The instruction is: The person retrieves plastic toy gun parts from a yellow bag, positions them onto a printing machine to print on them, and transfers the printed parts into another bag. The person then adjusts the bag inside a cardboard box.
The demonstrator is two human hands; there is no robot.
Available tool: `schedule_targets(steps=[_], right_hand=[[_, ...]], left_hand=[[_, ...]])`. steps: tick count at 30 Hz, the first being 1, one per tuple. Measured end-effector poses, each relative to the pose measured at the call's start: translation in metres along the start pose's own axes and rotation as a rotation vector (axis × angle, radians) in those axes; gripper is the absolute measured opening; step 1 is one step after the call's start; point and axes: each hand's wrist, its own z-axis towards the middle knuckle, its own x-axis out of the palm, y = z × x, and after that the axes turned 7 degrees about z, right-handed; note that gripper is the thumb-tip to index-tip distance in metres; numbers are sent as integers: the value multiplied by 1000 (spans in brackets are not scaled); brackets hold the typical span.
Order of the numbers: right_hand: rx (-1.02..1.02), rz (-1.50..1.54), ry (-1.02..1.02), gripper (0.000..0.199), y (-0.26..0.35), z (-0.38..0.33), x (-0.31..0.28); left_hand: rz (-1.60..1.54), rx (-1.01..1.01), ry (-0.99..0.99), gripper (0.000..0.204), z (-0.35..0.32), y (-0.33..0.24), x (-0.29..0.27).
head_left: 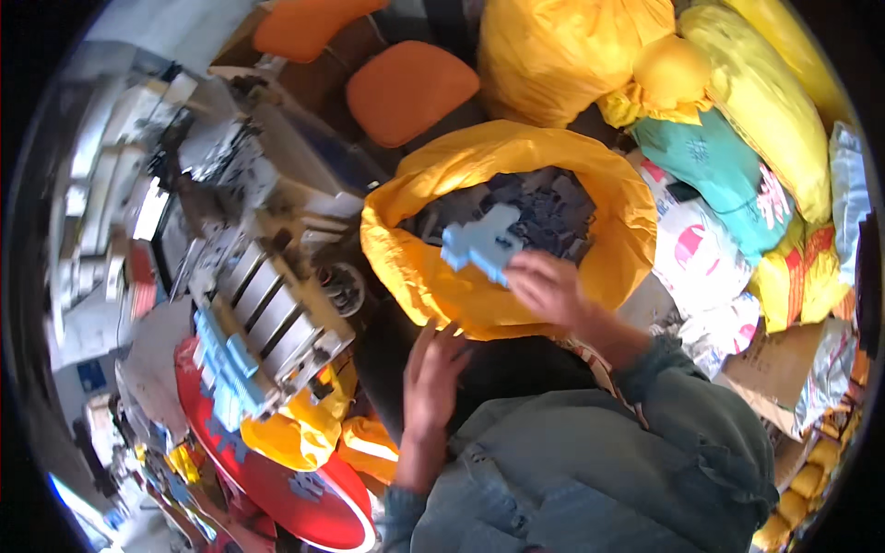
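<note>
- In the head view, I saw the right hand (546, 286) gripping a flat light-blue piece (484, 241) by its near right end, fingers closed on it.
- I had that piece above the opening of a wide orange-yellow bag (631, 217); its irregular outline jutted away from the fingertips, toward the upper left.
- Inside the bag I could make out a heap of small dark grey pieces (558, 207), which the light-blue piece partly covered from my angle.
- The left hand (433, 369) was at the bag's near rim, fingers loosely extended and nothing visible in its grasp; I could not tell whether the fingertips touched the plastic.
- To the left of the bag I had a white tub (354, 276) with dark contents, and beyond it a beige slatted machine part (286, 309).
- Against that part's left side lay more light-blue pieces (226, 364), near a red round surface (336, 511) with a pale edge.
- At the top I saw an orange seat (410, 92); to the right, a green bag (710, 170) and a cardboard box (770, 364).
</note>
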Motion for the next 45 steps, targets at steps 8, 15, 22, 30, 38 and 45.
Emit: schedule_targets(steps=[8,15,22,30,38,45], right_hand=[[-182,134,186,24,85,32,-30],[-349,245,954,35,111,74,-2],[174,865,691,34,145,110,-10],[577,1582,427,50,145,168,37],[361,1151,441,35,185,198,120],[-67,380,354,23,200,210,151]], left_hand=[[162,96,13,41,16,-11,3],[447,113,254,41,-41,-68,-36],[967,1099,-822,13,-105,-130,-91],[1501,986,-1112,22,-50,-207,-139],[1040,821,-1597,28,-194,-118,-202],[1337,706,-1560,16,-190,-84,-198]])
